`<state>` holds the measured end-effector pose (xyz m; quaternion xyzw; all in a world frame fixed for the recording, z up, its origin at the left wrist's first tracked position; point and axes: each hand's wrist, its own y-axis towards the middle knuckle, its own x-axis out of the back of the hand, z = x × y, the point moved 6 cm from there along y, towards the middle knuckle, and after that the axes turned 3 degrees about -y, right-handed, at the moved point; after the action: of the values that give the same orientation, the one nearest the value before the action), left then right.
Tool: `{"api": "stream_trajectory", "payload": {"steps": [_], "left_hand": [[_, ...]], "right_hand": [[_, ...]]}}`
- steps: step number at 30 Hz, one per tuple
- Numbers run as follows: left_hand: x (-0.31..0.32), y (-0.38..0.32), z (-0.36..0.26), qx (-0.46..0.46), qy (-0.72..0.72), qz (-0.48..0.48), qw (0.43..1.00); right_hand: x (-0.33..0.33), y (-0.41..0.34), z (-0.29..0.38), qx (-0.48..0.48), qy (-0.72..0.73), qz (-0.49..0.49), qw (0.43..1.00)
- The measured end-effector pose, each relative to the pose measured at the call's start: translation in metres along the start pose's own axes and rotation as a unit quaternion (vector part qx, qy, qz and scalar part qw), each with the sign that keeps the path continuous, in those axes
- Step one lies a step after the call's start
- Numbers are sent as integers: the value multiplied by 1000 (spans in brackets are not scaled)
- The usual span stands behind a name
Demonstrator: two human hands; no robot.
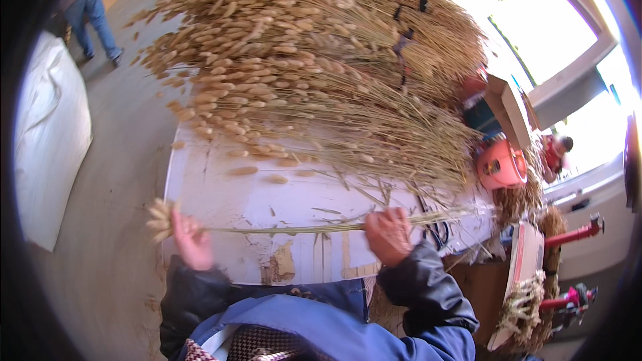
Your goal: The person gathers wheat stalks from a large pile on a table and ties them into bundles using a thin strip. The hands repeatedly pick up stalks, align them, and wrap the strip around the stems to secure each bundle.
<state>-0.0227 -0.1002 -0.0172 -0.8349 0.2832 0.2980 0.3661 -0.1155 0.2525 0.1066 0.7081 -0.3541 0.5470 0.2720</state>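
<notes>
Near the table's left edge, my left hand (192, 240) closes around a small bunch of dried bunny-tail grass (286, 230), just behind its fluffy heads. The bunch lies level across my front. Further along the stems, my right hand (388, 233) grips them, with the stem ends trailing out to the right. Partly hidden beyond my right hand is a pair of scissors (438, 234) with dark handles. A large pile of the same grass (281, 65) covers the far part of the table, heads to the left. Dark ties bind some of its bundles.
The worn white tabletop (235, 255) carries loose heads and stem scraps. A pink bucket (501, 164) and a cardboard box (507, 108) stand at the right. A white sack (52, 135) is on the floor at left. One person (93, 15) stands behind it; another (555, 155) is at right.
</notes>
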Motion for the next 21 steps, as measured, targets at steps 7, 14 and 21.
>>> {"api": "stream_trajectory", "payload": {"steps": [7, 14, 21], "left_hand": [[-32, -11, 59, 58, -23, 6, 998], [-40, -16, 58, 66, 80, 8, 995], [-42, -16, 56, 60, 101, 41, 992]], "right_hand": [[-37, -25, -102, -138, -92, 41, 985], [-6, 0, -62, -56, 148, -12, 987], [-14, 15, -26, -83, 252, -44, 963]]}}
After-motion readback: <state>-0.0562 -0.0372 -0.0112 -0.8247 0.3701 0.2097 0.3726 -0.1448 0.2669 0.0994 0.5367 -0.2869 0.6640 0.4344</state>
